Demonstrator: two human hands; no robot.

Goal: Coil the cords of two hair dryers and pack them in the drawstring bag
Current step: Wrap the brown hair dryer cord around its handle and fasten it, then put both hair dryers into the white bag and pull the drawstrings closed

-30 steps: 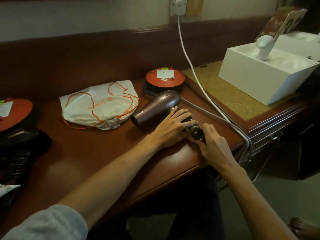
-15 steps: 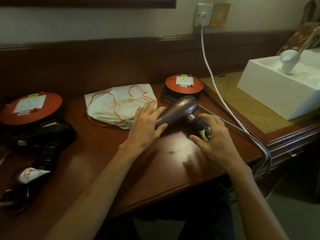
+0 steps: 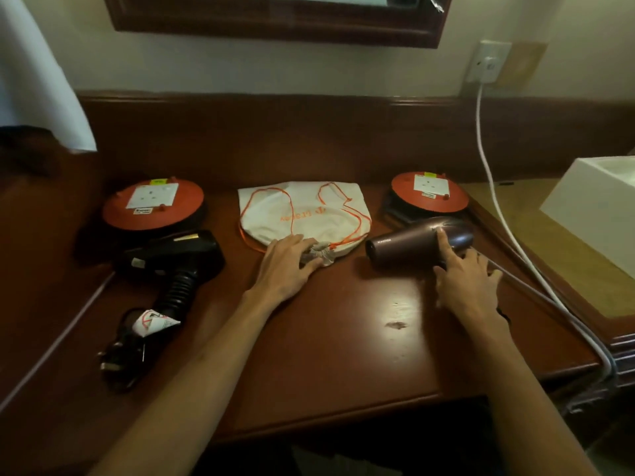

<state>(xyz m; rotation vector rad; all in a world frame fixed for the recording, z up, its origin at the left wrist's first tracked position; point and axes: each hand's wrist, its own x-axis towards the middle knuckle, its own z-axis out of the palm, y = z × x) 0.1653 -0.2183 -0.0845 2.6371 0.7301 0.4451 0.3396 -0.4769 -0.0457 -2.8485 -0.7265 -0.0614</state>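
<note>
A cream drawstring bag (image 3: 305,214) with orange cords lies flat at the back middle of the wooden desk (image 3: 343,355), its gathered mouth towards me. My left hand (image 3: 285,266) lies on that mouth with the fingers curled over it. To the right lies a brown hair dryer (image 3: 402,247), nozzle pointing left. My right hand (image 3: 467,286) covers its handle, and the index finger stretches over the barrel. A black hair dryer (image 3: 171,252) lies on the left side, its dark cord (image 3: 123,352) bundled near the desk's front with a white tag on it.
Two orange cable reels (image 3: 153,204) (image 3: 429,192) stand at the back, left and right of the bag. A white cable (image 3: 488,173) runs from the wall socket (image 3: 488,61) down past the desk's right edge. A white box (image 3: 598,204) sits on the side table at the right.
My left hand has left the brown dryer and moved left onto the bag's mouth. My right hand stays on the dryer's handle. My view has swung left, and the black dryer shows fully.
</note>
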